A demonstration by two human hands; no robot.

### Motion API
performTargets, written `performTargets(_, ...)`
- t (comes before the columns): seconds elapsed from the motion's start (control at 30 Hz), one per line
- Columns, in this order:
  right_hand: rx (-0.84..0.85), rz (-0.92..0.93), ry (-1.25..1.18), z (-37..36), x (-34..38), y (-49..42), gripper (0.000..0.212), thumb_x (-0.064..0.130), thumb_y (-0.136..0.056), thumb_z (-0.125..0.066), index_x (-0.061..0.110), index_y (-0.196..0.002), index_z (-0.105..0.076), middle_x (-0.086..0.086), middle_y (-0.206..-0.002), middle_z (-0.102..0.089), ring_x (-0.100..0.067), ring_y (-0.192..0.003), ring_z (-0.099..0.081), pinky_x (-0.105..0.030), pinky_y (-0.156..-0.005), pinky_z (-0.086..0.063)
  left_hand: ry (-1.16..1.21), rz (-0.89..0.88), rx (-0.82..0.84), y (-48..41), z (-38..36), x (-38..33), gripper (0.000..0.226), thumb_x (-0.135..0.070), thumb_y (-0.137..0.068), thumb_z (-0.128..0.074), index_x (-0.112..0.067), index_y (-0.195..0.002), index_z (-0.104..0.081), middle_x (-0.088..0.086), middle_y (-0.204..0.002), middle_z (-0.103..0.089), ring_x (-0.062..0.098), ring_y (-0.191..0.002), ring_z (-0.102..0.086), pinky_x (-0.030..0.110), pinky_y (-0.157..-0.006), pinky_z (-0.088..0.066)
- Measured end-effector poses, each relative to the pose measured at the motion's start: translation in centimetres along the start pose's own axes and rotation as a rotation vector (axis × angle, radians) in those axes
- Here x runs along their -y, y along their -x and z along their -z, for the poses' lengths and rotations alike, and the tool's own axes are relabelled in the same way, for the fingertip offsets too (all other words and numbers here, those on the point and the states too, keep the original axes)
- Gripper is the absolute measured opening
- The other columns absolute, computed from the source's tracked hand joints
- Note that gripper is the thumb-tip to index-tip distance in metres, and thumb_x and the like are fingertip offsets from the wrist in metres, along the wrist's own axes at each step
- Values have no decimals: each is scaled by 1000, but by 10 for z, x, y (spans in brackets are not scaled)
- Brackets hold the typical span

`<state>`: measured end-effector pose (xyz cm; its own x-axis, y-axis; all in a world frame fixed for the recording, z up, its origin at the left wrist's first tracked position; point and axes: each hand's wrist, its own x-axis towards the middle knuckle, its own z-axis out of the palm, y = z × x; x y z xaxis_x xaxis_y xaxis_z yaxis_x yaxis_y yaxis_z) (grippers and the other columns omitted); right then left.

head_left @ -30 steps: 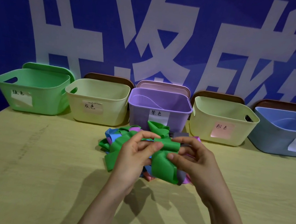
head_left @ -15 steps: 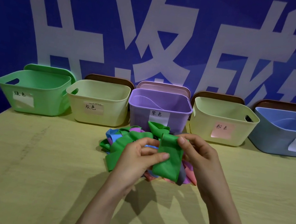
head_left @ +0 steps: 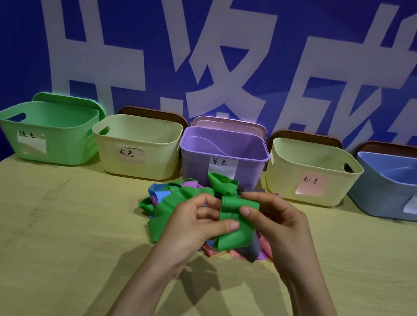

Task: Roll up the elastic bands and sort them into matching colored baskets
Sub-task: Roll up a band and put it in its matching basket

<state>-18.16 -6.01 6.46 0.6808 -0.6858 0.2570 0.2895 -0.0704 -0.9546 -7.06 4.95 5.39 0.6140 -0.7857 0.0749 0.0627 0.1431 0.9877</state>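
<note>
Head view, the only one here: the green band [head_left: 235, 225] is up off the bench [head_left: 52, 242], held between both hands right over the heap of mixed bands [head_left: 158, 193]. The started roll sits at the top end of the strip, long axis running side to side, so each end points into one hand. The left hand [head_left: 191, 226] comes in from the left, thumb pressed on the flat strip below the roll, the rest curled behind it. The right hand [head_left: 278, 226] pinches the right end of the roll, thumb in front, fingers [head_left: 263, 199] curled over the top. So both hands are gripping that band, neither is free. The loose tail hangs down toward the person, and more green trails off left under the left hand; can't tell if it's the same band. Looks like early rolling, and the roll has to travel down the tail. The green basket [head_left: 51, 127] is at the far left of the row, well apart, on the left hand's side, so that hand is probably nearer for the drop
</note>
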Motion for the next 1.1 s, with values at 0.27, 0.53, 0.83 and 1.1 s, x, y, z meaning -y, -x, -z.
performTargets(0.27, 46, 54, 151, 2, 3, 1, 30, -15, -71, -70, 9, -88, -71, 3, -91, -75, -9, -91, -70, -19, -79, -54, 81, 14, -45, -2, -5, -4, 39, -32, -64, -79, -8, -90, -63, 15, -86, -73, 34, -75, -69, 45, -64, -49)
performTargets(0.53, 47, -66, 120, 4, 2, 4, 33, -9, -77, -69, 3, -108, -63, -24, -91, -62, -11, -75, -69, -19, -69, -55, 122, -38, -46, -4, -5, -3, 30, -19, -66, -71, -13, -94, -64, 6, -87, -75, 25, -75, -69, 39, -62, -54)
performTargets(0.83, 8, -82, 84, 4, 1, 1, 10, 4, -83, -65, 1, -92, -67, 2, -74, -71, -1, -68, -65, -13, -58, -49, 0, -90, -42, -5, -4, 5, 27, -11, -73, -79, -23, -96, -69, 14, -100, -70, 27, -85, -68, 58, -75, -51)
performTargets(1.1, -25, -44, 30, 0, 1, 0, 22, -8, -72, -69, 4, -90, -67, -4, -81, -74, -12, -82, -70, -20, -75, -56, -48, -31, 6, 1, -10, 0, 43, -21, -66, -74, -16, -105, -56, -1, -87, -74, 22, -81, -70, 66, -83, -45)
